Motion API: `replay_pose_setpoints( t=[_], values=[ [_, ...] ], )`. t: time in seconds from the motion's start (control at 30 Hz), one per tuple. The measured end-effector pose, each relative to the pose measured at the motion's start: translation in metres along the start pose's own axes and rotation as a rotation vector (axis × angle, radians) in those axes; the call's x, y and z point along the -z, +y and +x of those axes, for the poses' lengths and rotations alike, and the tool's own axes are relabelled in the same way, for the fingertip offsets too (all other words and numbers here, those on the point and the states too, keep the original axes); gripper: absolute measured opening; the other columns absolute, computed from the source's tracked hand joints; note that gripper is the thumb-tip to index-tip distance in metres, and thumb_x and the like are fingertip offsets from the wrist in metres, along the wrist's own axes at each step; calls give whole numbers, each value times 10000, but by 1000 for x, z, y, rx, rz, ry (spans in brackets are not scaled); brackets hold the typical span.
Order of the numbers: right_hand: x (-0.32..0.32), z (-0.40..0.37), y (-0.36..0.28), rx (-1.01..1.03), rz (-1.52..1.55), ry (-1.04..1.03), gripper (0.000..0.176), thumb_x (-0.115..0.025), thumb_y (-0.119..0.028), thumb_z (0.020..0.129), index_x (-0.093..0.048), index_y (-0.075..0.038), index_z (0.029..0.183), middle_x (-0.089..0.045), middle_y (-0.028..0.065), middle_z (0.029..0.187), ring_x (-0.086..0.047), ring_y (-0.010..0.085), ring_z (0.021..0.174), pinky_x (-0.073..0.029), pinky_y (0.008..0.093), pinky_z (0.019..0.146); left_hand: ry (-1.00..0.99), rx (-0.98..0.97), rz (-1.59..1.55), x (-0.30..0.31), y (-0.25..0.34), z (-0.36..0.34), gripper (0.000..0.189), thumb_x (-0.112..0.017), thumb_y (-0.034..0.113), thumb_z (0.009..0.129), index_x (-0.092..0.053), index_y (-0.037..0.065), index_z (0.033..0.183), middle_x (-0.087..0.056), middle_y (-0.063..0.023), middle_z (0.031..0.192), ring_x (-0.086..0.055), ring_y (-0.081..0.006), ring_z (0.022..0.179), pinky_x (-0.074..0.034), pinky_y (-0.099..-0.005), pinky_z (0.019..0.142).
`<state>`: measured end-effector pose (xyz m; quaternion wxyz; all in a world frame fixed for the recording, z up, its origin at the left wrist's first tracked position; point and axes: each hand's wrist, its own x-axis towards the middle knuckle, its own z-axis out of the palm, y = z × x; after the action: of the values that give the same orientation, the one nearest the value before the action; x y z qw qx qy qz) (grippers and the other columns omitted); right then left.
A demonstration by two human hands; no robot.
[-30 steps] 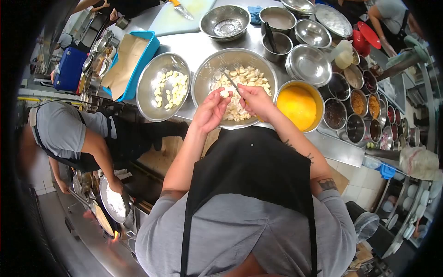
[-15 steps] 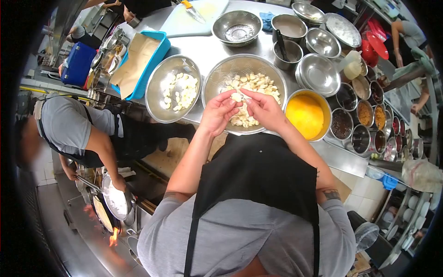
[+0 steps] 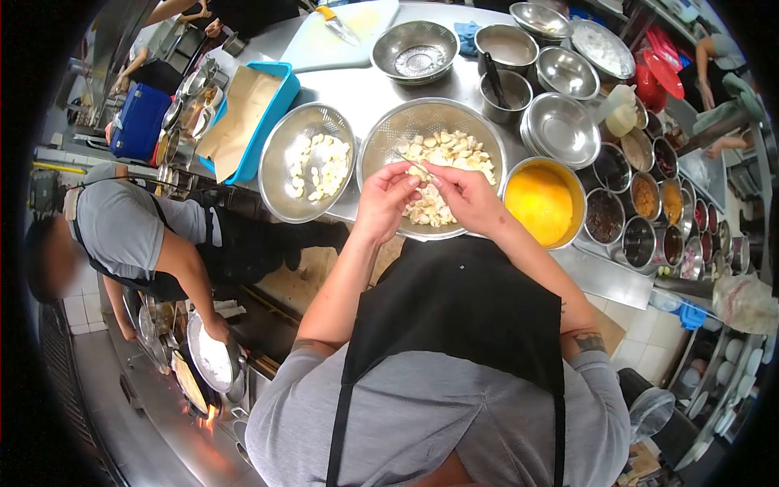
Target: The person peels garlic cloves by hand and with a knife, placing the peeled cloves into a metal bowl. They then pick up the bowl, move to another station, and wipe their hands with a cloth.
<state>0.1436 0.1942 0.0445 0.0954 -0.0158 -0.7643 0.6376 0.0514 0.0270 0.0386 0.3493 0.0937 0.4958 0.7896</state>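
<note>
Over the near part of a large metal colander (image 3: 377,134), my left hand (image 3: 389,199) and my right hand (image 3: 464,195) meet at the fingertips. Between them they pinch a small pale piece (image 3: 419,172) that looks like a garlic clove. Many pale cloves (image 3: 454,154), some with papery skin, lie in the colander below. To the left, a second colander (image 3: 280,174) holds smoother, whiter cloves (image 3: 324,166). A pot of yellow liquid (image 3: 542,204) stands just right of my right hand.
Behind the colanders are a metal bowl (image 3: 415,50), a white cutting board (image 3: 304,49) with a knife (image 3: 337,26), and a blue tray (image 3: 276,122). Stacked bowls (image 3: 561,130) and sauce pots (image 3: 603,217) line the right. At left, a co-worker (image 3: 142,231) stands by a flaming stove.
My fingers have shifted slightly around the small piece, still held over the colander. The co-worker's arms and the pan at the stove have moved a little.
</note>
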Motion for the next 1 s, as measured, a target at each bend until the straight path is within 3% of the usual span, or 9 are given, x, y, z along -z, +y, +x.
replay_pose_setpoints(
  t=[0.07, 0.2, 0.37, 0.53, 0.67, 0.8, 0.87, 1.0],
  values=[
    [-4, 2, 6, 82, 24, 87, 287, -541, -103, 949, -621, -12, 1209, -704, 142, 913, -639, 129, 794, -501, 267, 739, 12, -17, 28, -2, 0, 1, 245, -618, -3, 896, -588, 16, 1138, -651, -61, 988, -625, -122, 873, -528, -256, 736],
    [-4, 0, 1, -20, 97, 91, 280, -533, -101, 953, -624, 3, 1196, -702, 173, 1003, -660, 150, 900, -506, 276, 802, 18, -38, 28, -3, -2, 2, 261, -598, -17, 897, -578, 9, 1155, -651, -70, 1014, -628, -129, 891, -525, -257, 729],
    [-4, 4, 6, -173, 169, 95, 301, -536, -127, 956, -610, 20, 1208, -700, 183, 989, -650, 141, 889, -503, 270, 791, 37, -35, 63, -7, 6, 2, 284, -576, -3, 908, -565, 6, 1191, -647, -89, 1056, -635, -157, 905, -526, -272, 741],
    [-13, 12, 41, -281, -111, 112, 366, -516, -180, 961, -569, 40, 1248, -684, 228, 981, -664, 240, 917, -495, 314, 806, -16, -82, 15, -2, 15, 0, 298, -562, 15, 915, -563, 16, 1213, -625, -110, 1151, -618, -167, 982, -510, -273, 794],
    [-2, 10, 39, -365, -287, -11, 418, -490, -184, 966, -502, 52, 1311, -658, 282, 1015, -648, 334, 991, -478, 353, 853, -42, -1, -110, 1, 18, -2, 298, -555, 18, 924, -556, 25, 1222, -620, -105, 1174, -626, -166, 968, -515, -272, 800],
    [-3, 5, 29, -233, -14, 235, 436, -515, -167, 964, -470, 35, 1349, -661, 174, 863, -632, 204, 794, -485, 303, 725, -54, 22, -144, 7, 11, 1, 280, -548, 89, 956, -547, 33, 1230, -621, -78, 1109, -624, -163, 956, -508, -270, 805],
    [1, 5, 12, -252, 103, 213, 439, -531, -149, 961, -466, 23, 1359, -629, 96, 773, -579, 124, 683, -471, 267, 650, -35, 49, -178, 7, 11, 0, 269, -531, 139, 976, -549, 36, 1224, -625, -65, 1056, -624, -160, 952, -505, -265, 799],
    [-2, 4, 19, -120, 216, 122, 440, -563, -105, 944, -482, -16, 1367, -551, 3, 717, -474, 55, 616, -423, 219, 587, -22, 125, -193, 7, 12, 3, 300, -496, 244, 1002, -561, 29, 1201, -626, -49, 967, -615, -149, 908, -495, -257, 764]
  ],
)
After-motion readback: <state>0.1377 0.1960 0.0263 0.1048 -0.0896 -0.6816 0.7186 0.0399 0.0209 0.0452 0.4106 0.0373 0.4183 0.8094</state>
